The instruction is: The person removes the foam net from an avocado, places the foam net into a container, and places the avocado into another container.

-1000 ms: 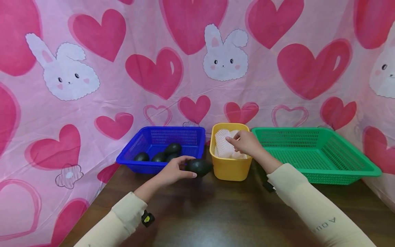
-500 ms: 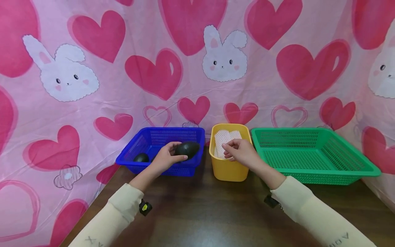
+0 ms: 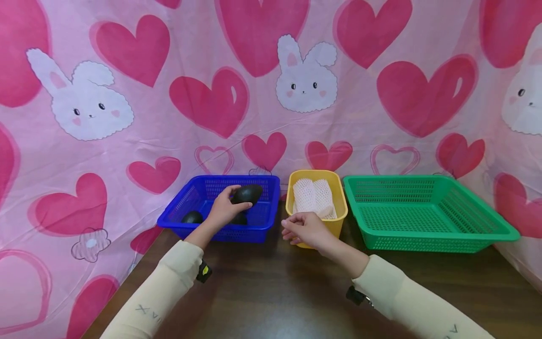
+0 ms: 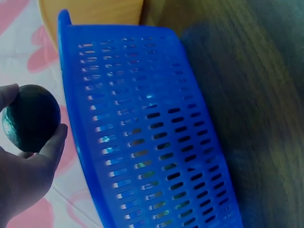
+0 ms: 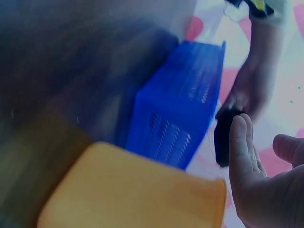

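Observation:
My left hand (image 3: 224,207) grips a dark, smooth avocado (image 3: 247,194) between thumb and fingers, above the blue basket (image 3: 271,226). In the left wrist view, the thumb and fingers hold the same avocado (image 4: 31,118) beyond the basket's rim. Other avocados (image 3: 192,217) lie inside the basket, partly hidden by my hand and the front wall. My right hand (image 3: 308,230) is in front of the yellow bin (image 3: 341,207), with nothing in it. Its fingers are nearly straight and the thumb stands apart in the right wrist view. White foam net sleeves (image 3: 306,195) fill the bin.
To the right of the yellow bin stands a green perforated basket (image 3: 440,235). All three containers rest on a dark wooden table (image 3: 271,292). Behind them hangs a pink cloth (image 3: 262,122) printed with hearts and rabbits.
My left hand has carried the avocado left and up from beside the yellow bin to above the blue basket. The right hand has moved from over the foam sleeves down to the bin's front.

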Motion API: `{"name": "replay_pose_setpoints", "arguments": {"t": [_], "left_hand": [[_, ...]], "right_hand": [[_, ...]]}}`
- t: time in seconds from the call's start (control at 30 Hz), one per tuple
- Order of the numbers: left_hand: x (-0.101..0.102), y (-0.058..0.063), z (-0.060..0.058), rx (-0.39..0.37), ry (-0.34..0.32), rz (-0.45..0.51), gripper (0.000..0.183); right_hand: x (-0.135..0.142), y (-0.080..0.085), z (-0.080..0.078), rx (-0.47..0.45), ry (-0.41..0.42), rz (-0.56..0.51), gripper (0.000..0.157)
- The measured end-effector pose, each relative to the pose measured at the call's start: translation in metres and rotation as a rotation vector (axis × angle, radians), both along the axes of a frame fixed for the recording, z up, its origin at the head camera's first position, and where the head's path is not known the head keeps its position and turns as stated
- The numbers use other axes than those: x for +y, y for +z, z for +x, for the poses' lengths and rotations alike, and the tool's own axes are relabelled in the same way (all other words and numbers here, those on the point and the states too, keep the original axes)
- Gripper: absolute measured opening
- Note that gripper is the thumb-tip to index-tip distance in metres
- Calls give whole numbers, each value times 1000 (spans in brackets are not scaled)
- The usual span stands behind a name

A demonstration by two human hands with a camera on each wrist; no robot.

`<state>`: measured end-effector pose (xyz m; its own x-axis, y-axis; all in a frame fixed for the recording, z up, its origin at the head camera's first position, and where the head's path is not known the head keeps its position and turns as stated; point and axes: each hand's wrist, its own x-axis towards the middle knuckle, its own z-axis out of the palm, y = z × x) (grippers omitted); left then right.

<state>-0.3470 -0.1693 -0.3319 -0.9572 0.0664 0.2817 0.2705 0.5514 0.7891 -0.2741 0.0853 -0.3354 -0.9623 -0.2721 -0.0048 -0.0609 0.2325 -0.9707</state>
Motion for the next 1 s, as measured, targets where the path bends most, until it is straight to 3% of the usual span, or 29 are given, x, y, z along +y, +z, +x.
{"name": "replay_pose_setpoints", "arguments": {"t": [0.23,0.43,1.0], "left_hand": [[2,-5,-10,14,48,-75,66],[4,-8,-21,37,71,-131,66],[25,-24,-37,-21,82,-224,64]], "right_hand": [[-20,-18,2,-67,69,-19,27],[-33,-30,-4,-151,79,-63,32],[-53,-44,-29,-251,-132,-308,29]]}}
